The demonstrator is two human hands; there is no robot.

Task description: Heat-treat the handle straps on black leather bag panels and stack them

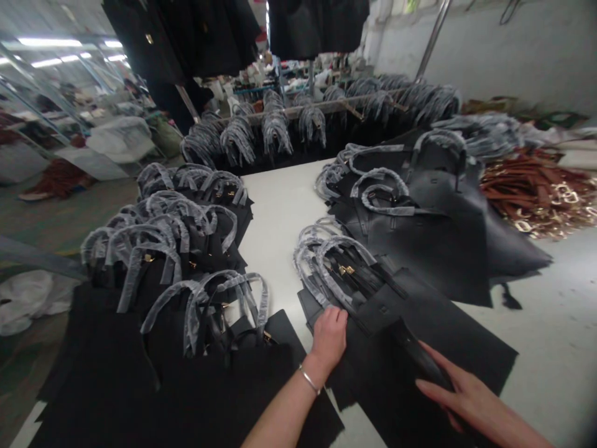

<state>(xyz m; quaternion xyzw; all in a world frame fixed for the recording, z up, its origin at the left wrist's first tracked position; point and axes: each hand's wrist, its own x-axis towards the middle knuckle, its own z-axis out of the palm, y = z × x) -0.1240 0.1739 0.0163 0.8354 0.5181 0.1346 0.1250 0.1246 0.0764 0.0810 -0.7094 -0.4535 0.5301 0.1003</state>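
Note:
My left hand (329,336), a silver bracelet at its wrist, is closed at the edge of a black leather bag panel (368,305), beside the base of its plastic-wrapped handle (321,264). The exact spot its fingers pinch is hidden. On the right, my right hand (459,392) grips a folded edge of black leather (422,354), thumb on the near side and fingers beyond it. This leather lies over a stack of black panels (471,336). Small gold hardware (346,270) shows between the wrapped handles.
Piles of black panels with plastic-wrapped handles (158,218) cover the left of the white table (273,205). More black leather pieces (433,230) lie at the back right, near brown straps with gold buckles (536,193). Wrapped handles (275,127) hang along a rail behind.

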